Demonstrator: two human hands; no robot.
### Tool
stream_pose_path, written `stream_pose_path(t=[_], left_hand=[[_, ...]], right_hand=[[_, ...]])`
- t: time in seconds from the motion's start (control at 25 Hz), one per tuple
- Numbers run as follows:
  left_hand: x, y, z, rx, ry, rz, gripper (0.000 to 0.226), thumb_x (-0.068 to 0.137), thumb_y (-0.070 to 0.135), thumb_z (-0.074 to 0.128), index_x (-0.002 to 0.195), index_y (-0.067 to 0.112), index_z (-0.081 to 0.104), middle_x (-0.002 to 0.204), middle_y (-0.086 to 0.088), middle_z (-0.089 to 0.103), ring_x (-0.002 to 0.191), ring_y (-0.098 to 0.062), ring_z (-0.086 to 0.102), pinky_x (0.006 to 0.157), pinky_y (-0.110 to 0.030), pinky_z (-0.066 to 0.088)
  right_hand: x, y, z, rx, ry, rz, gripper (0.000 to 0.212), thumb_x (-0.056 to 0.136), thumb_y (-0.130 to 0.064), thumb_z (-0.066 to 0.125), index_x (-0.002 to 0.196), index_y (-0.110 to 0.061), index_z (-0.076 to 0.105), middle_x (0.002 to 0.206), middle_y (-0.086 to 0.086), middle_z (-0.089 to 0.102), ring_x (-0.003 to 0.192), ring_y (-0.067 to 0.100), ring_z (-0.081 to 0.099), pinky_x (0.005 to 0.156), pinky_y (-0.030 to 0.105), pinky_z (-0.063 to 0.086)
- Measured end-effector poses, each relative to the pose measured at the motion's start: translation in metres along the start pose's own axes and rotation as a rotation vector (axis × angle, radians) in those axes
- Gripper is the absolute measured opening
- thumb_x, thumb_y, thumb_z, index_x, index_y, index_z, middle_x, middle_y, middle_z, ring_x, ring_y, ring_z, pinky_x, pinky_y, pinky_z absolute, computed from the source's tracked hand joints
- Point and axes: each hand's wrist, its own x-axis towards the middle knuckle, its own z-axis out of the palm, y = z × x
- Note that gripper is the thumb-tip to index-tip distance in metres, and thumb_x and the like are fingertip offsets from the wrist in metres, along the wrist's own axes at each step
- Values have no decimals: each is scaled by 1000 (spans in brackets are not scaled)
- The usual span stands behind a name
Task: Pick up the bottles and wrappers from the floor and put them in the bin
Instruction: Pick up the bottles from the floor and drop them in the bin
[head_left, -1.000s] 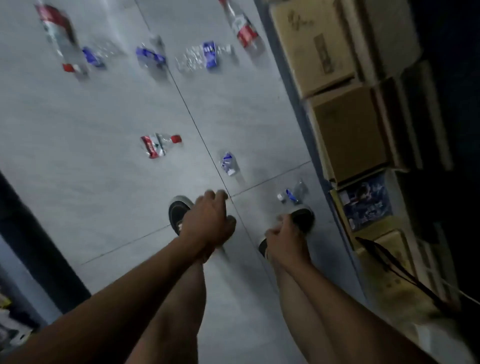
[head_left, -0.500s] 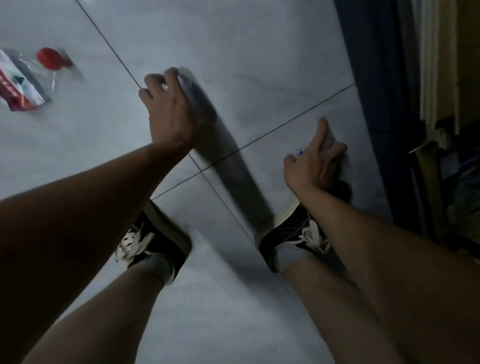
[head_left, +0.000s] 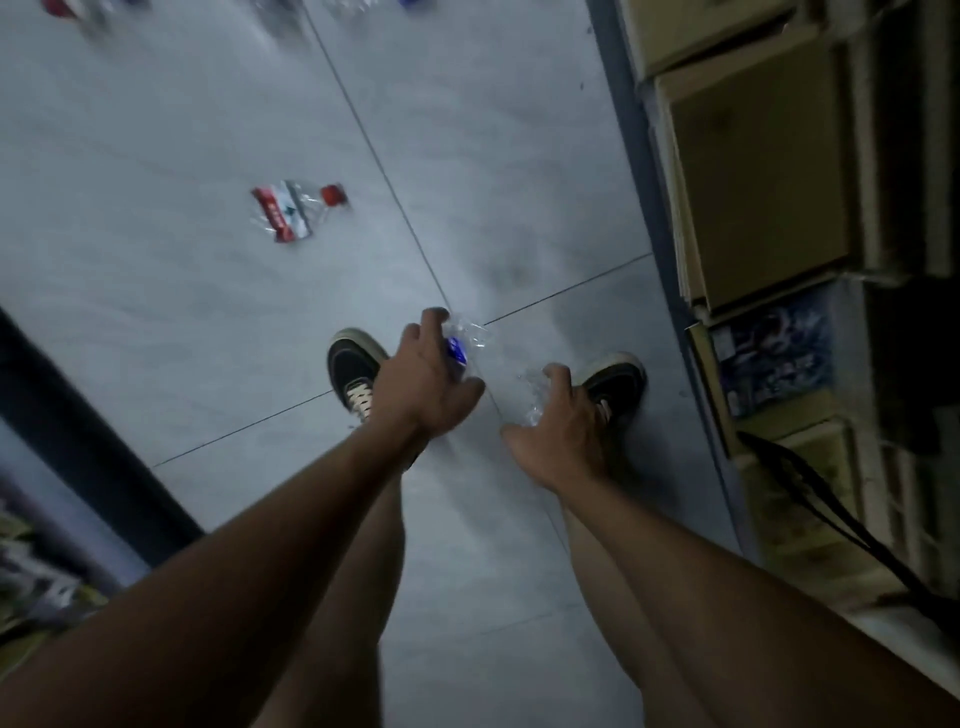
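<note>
Left hand (head_left: 423, 387): seen at the centre of the frame, above the floor; its grip is curled round a crushed clear bottle with a blue label (head_left: 460, 345), which sticks out past the fingers toward the upper right
Right hand (head_left: 558, 431): just right of the left hand, apart from it; its grip is curled round a second crumpled clear bottle (head_left: 532, 392), fingers over the top and thumb below
Red-label bottle (head_left: 291, 208): a flattened clear bottle with a red and white label and a red cap is seen lying on the floor, up and left of the hands, well apart from them
More litter (head_left: 358, 5): blurred red, blue and clear pieces are cut off by the top edge of the frame; what they are cannot be told
Floor (head_left: 182, 156): pale grey tiles with dark joint lines that cross just above the left hand
Shoes: a dark left shoe (head_left: 353, 371) and a dark right shoe (head_left: 615, 384) with pale soles are planted on the floor under the hands
Cardboard boxes (head_left: 758, 171): stacked along the right edge of the frame
Bin: not seen in this view
</note>
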Motion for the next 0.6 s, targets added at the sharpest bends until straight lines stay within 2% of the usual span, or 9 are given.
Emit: stream_pose_path(t=[0.16,0.28,0.36,0.52,0.6], left_hand=[[-128,40,-69,-34,-40,49,74,81,49,71,141,24,36,122,-6,61,93,-26,66,80,-37,54],[-216,65,-120,3,-7,88,74,84,62,64,142,26,36,133,-7,59,100,-28,67,85,-43,56],[-267,78,-147,20,48,100,73,86,59,63,144,24,36,140,-8,54,106,-33,66,85,-43,55],[-368,95,-179,-38,117,134,69,85,54,64,143,27,37,138,-8,56,108,-34,66,87,-41,52],[-400,91,-189,-51,113,156,69,83,53,64,142,30,36,136,-6,58,108,-32,65,87,-40,52]], right_hand=[[-124,-37,-68,-38,-28,-104,78,67,-53,70,133,-37,32,125,6,57,108,30,58,82,40,53],[-214,-57,-121,-85,16,-221,63,77,-50,68,131,-34,40,122,6,60,104,31,60,76,36,50],[-262,-67,-152,-110,11,-245,56,79,-50,64,127,-32,43,119,5,64,102,31,63,76,36,51],[-349,-77,-195,-161,-3,-232,75,74,-59,66,136,-25,41,128,2,59,114,30,60,87,41,54],[-381,-75,-204,-183,28,-248,68,72,-59,67,127,-24,49,124,1,54,114,27,57,87,38,52]])
